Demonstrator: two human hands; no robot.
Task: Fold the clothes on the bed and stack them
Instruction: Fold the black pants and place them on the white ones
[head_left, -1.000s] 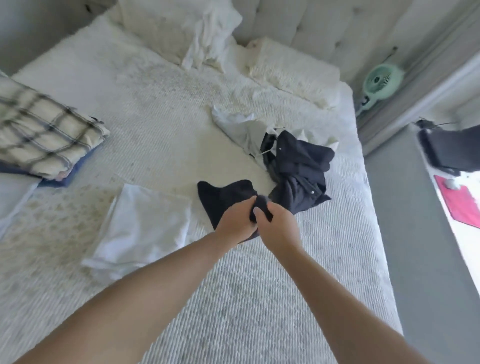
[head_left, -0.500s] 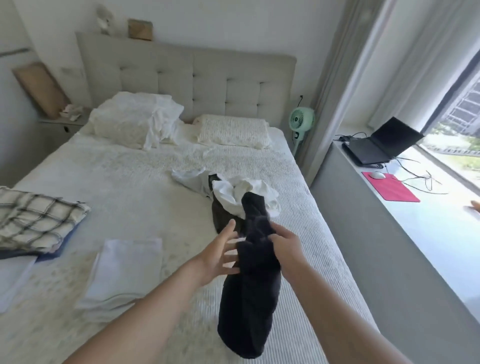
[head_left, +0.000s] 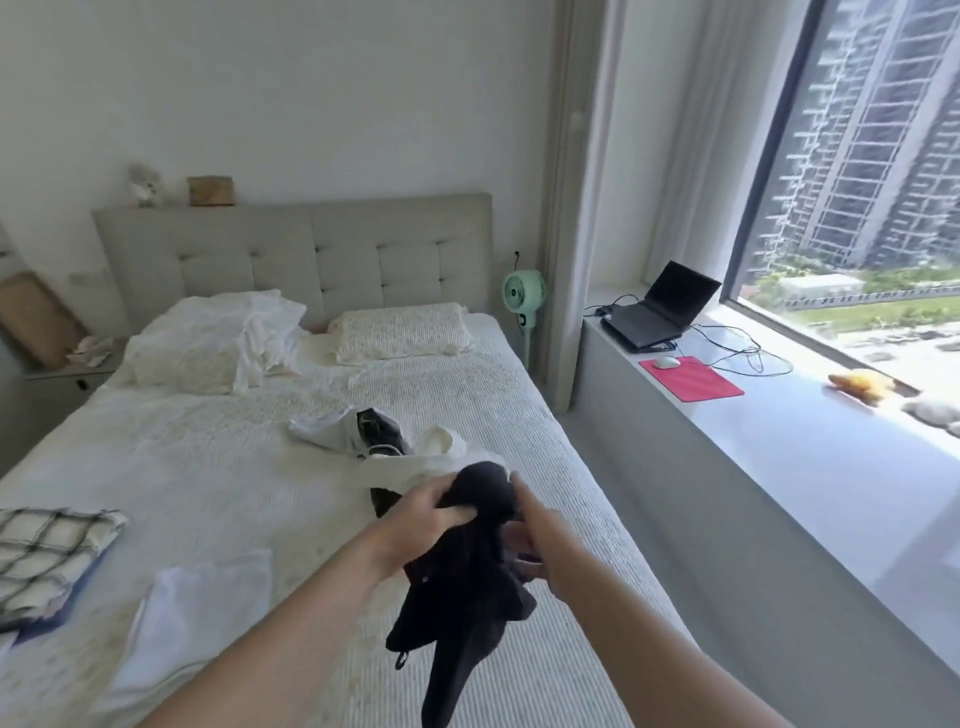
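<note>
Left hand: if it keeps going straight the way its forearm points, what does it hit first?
Probably the black garment that the left hand already grips. Beyond it, the pile of unfolded clothes on the bed; depth is unclear.

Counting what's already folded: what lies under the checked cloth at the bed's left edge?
A blue layer shows beneath the folded checked cloth, sticking out along its near edge on the bed. Whether more garments lie in that stack cannot be seen; the checked cloth covers them.

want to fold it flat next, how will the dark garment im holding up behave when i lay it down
Probably floppy: the dark garment hangs limp from the left hand and right hand. Likely light, bunching easily. It should need smoothing out.
</note>
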